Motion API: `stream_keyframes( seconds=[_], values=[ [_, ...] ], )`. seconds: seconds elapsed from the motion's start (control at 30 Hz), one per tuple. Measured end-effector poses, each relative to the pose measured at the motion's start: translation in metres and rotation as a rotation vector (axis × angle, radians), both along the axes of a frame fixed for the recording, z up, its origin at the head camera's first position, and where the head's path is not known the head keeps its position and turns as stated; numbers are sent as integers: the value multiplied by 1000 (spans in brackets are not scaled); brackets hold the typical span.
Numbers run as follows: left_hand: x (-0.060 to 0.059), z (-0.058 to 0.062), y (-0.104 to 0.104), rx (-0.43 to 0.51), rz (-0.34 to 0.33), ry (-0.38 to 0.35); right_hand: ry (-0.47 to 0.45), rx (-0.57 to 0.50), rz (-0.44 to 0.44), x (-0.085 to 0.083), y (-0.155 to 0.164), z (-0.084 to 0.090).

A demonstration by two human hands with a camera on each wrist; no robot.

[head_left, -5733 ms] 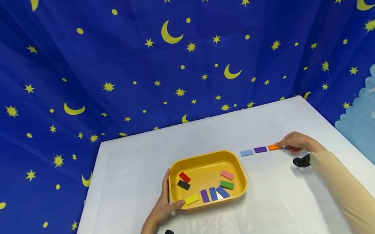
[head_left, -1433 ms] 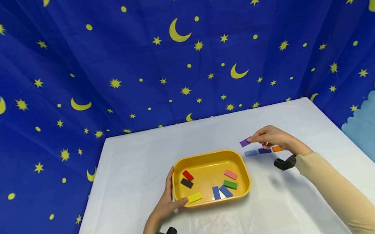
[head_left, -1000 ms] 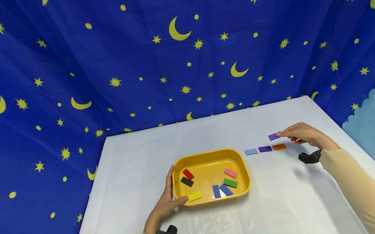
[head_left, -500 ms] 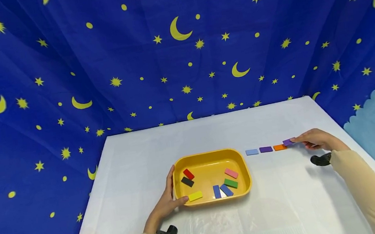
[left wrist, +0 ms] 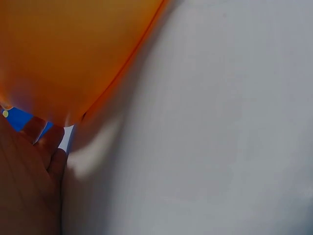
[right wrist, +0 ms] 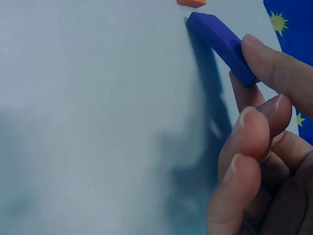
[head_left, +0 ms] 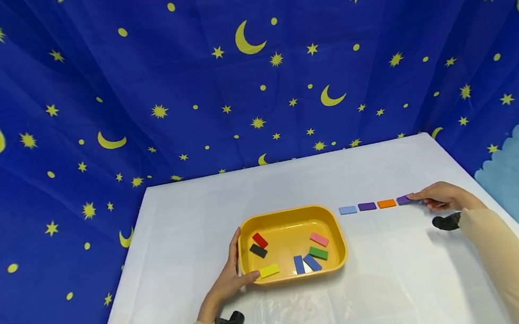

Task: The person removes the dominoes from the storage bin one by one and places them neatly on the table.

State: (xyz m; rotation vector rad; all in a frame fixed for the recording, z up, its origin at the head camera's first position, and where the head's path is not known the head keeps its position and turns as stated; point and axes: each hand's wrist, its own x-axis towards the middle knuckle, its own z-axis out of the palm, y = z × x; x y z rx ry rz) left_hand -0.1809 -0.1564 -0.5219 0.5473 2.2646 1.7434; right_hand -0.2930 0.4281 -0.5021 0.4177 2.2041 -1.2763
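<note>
A yellow tray [head_left: 337, 238] sits mid-table and holds several coloured blocks, among them red [head_left: 260, 240], black [head_left: 258, 251], yellow [head_left: 269, 271], green [head_left: 318, 253] and pink [head_left: 319, 239]. My left hand [head_left: 236, 263] rests against the tray's left front corner, fingers straight along the wall [left wrist: 73, 49] and thumb along the front. Right of the tray lies a row: light blue block [head_left: 348, 209], purple block [head_left: 367, 206], orange block [head_left: 386, 203]. My right hand [head_left: 417, 198] pinches a second purple block [head_left: 404, 199] [right wrist: 222, 41] at the row's right end, low on the table beside the orange block [right wrist: 191, 2].
The white table [head_left: 291, 190] is backed on all sides by a blue cloth with yellow stars and moons [head_left: 250, 77]. The table's right edge [head_left: 510, 208] runs close behind my right hand. A black wrist camera [head_left: 445, 222] sits on that wrist.
My right hand carried the purple block from above the row to its right end and lowered it beside the orange block. The left hand and tray stayed still.
</note>
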Motion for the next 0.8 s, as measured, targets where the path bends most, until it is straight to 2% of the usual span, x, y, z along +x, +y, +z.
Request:
stream_keyframes(
  seconds=[0.4, 0.73, 0.8],
  values=[
    [-1, -2, -1, -3, -10, -6, -9, 94, -29, -2, -5, -3],
    [-1, -5, -3, -1, -8, 10, -16, 52, -90, -3, -5, -8],
    [-3, -11, -4, 3, -6, 21, -17, 42, -96, -3, -5, -7]
  ],
)
